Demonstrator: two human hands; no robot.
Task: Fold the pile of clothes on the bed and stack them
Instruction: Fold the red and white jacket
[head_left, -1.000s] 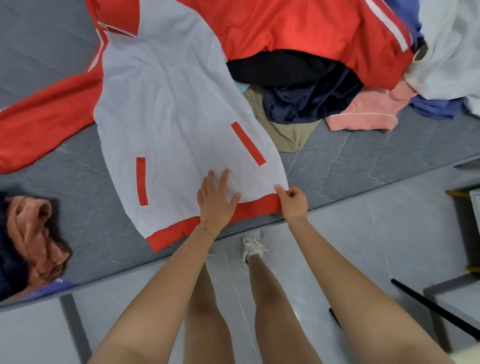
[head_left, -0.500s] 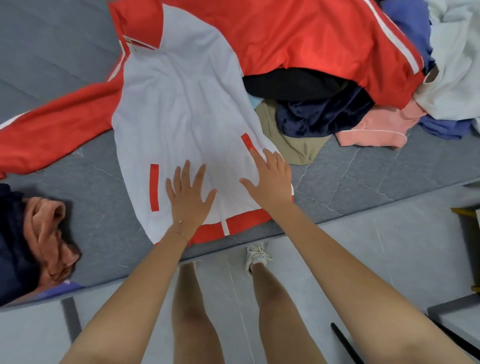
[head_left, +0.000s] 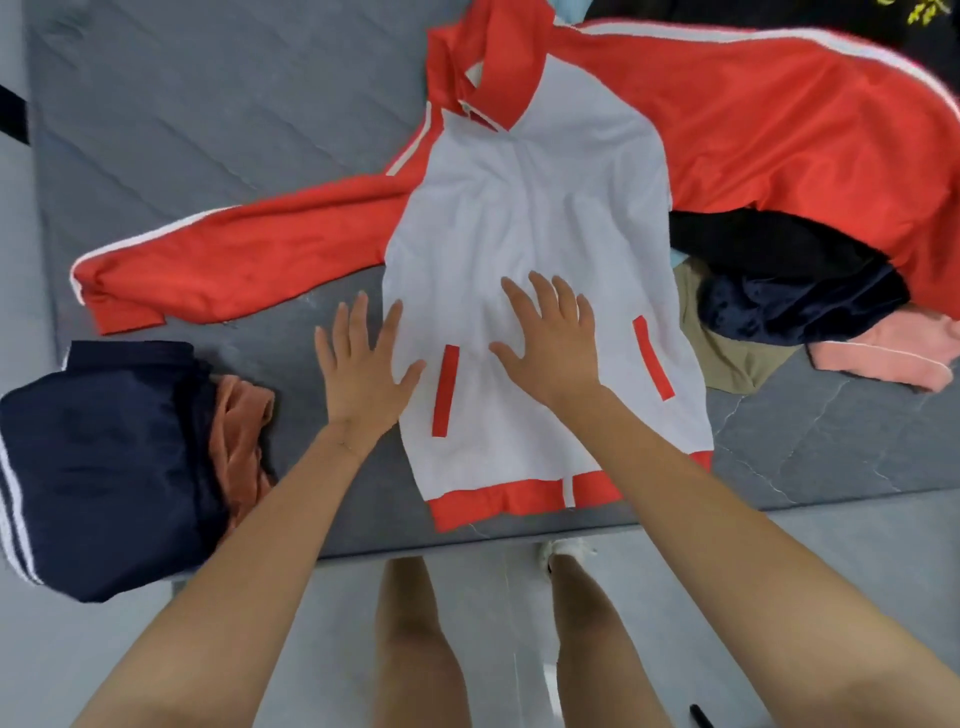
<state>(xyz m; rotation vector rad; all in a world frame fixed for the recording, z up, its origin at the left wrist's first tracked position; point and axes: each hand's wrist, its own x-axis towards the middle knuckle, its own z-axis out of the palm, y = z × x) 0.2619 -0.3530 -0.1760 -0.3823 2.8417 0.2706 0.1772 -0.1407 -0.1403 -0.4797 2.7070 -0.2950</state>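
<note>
A white jacket with red sleeves lies flat on the grey bed — both hands spread open, right hand pressing it, left hand at its edge.

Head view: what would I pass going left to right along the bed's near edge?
Folded navy garment with white stripes → crumpled orange cloth → left hand → right hand → tan garment → pink garment.

jacket flat on the bed — folded stack to its left, pile to its right
</note>
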